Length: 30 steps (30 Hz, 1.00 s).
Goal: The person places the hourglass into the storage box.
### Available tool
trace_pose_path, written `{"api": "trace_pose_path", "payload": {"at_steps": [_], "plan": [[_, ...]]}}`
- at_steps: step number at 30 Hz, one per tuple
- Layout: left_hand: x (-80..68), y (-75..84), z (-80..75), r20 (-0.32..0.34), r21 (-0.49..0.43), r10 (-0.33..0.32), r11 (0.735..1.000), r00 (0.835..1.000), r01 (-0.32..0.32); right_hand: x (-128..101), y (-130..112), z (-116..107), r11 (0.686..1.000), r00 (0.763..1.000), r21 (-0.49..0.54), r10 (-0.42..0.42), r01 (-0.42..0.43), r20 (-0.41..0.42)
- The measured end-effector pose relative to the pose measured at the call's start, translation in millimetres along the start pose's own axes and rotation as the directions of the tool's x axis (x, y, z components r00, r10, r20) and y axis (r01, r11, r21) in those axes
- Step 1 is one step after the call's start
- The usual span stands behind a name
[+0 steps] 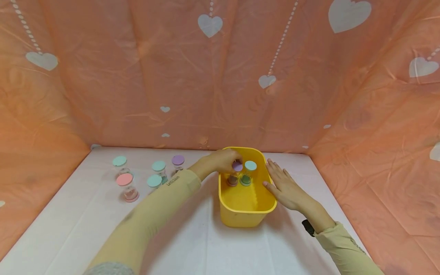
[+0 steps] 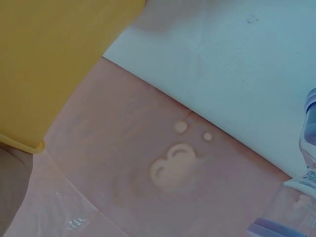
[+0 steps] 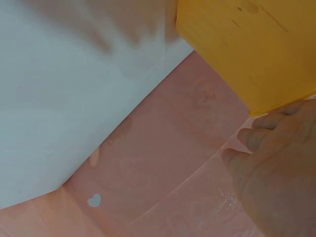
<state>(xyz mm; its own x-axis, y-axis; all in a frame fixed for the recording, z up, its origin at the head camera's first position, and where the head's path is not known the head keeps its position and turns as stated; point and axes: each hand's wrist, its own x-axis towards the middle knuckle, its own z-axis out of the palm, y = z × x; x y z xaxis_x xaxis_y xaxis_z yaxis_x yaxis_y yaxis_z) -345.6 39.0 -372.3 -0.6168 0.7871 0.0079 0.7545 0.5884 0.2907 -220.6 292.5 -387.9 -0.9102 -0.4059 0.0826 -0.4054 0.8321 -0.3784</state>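
While the right hand (image 1: pixel 287 188) rests flat-fingered against the yellow bin (image 1: pixel 240 214), left-hand fingers (image 1: pixel 231 160) pinch the purple-capped timer (image 1: pixel 235 172).

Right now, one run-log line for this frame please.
left hand: grips purple-capped timer inside yellow bin | right hand: flat against bin | five timers on table

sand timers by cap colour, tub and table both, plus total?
Mint: 4, one in the yellow tub at, three on the table
Purple: 2, one in the tub held by the left hand at, one on the table
Pink: 1
Total: 7
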Motion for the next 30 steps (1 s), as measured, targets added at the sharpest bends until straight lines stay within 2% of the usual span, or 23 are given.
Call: {"api": "trace_pose_path", "payload": {"at_steps": [17,24,30], "plan": [[-13.8,-1.3,-11.0,-0.034,-0.059,0.015,0.998,0.999,-0.017,4,-5,1,1.0,1.0,0.005,-0.011,0.011,0.002],[-33.7,0.8,-22.3,-0.145,-0.096,0.021,0.995,0.989,-0.035,1,-3,2,1.0,1.0,0.007,-0.016,0.016,-0.011],[-59.3,0.6,-35.4,-0.266,-0.125,0.024,0.99,0.964,-0.059,-1,1,3,1.0,1.0,0.013,-0.006,0.006,-0.01]]}}
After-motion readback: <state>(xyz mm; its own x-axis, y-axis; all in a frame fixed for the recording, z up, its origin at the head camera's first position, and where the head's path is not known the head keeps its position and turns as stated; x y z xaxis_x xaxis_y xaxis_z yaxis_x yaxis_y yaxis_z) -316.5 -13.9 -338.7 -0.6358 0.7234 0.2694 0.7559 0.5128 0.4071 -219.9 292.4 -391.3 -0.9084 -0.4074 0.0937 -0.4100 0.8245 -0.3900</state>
